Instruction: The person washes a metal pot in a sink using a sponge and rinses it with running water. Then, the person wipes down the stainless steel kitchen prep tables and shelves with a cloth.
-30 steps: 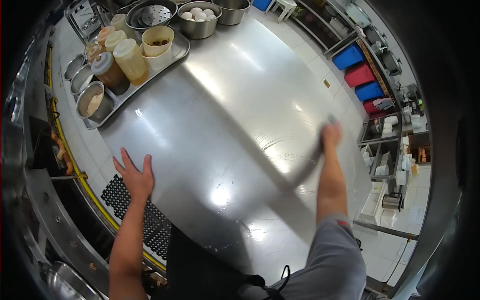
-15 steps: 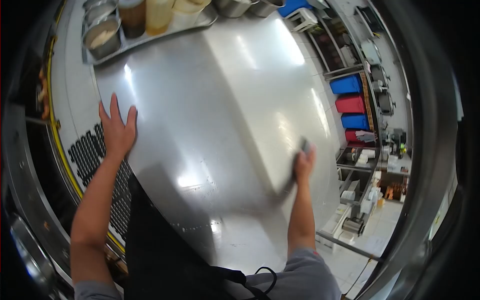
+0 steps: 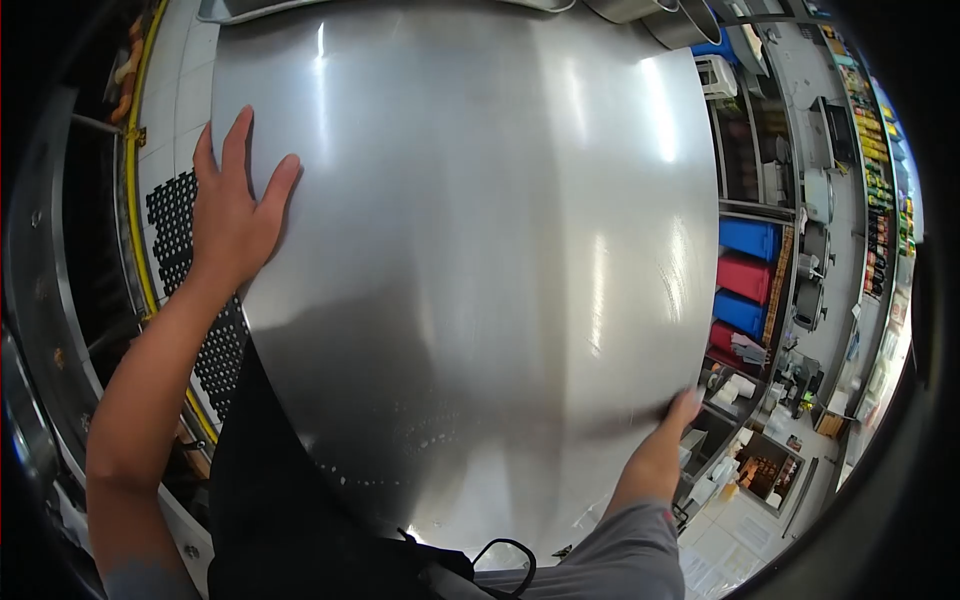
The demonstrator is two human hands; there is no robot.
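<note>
A broad stainless steel table [image 3: 450, 240] fills the middle of the view, with a scatter of small droplets or specks on its near part. My left hand [image 3: 240, 210] is spread over the table's left edge, fingers apart, holding nothing. Over at the right edge is my right hand [image 3: 680, 408], low and close to the rim. Its fingers look curled and mostly hidden; whatever they hold cannot be made out from here.
At the far edge stand a metal tray [image 3: 270, 12] and metal pots [image 3: 680, 22]. Blue bins [image 3: 745, 238] and red bins [image 3: 742, 272] line up beyond the right edge. Black perforated matting [image 3: 172, 225] covers the floor at left.
My right hand has swept outward and nearer to me, from over the tabletop to its right edge; the dark object at its fingers no longer shows. The view has turned. My left hand stays spread.
</note>
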